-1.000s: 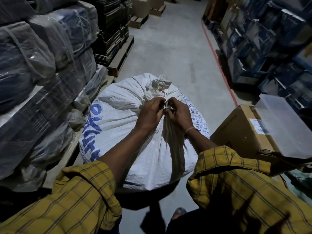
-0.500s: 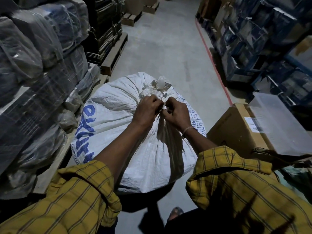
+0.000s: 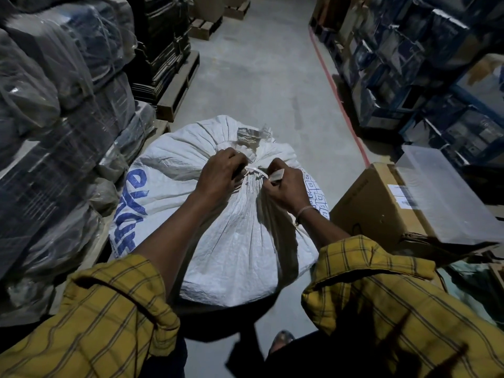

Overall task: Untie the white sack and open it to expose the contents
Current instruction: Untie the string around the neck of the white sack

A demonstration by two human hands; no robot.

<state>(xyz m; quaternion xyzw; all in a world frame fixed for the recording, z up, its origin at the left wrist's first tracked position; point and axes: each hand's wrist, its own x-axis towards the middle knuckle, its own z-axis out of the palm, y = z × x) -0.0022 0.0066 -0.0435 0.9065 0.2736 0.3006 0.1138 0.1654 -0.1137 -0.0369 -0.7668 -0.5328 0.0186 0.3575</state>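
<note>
A big white woven sack [image 3: 240,241] with blue lettering stands on the floor in front of me. Its mouth is gathered into a bunched neck [image 3: 249,139] bound by a pale tie strip [image 3: 259,171]. My left hand [image 3: 221,173] is closed on the neck at the left of the tie. My right hand [image 3: 286,185] pinches the tie's free end and holds it out to the right, taut. The sack's mouth is closed and its contents are hidden.
Plastic-wrapped bundles [image 3: 54,132] are stacked on a pallet at my left, touching the sack. A cardboard box [image 3: 373,211] with a clear plastic lid [image 3: 441,195] on top stands at my right. Shelves of boxes [image 3: 436,64] line the right side past a red floor line [image 3: 341,105]. The concrete aisle [image 3: 259,64] runs ahead.
My hands were together at the knot; now my right hand has drawn a length of the tie out to the right, and the hands are apart.
</note>
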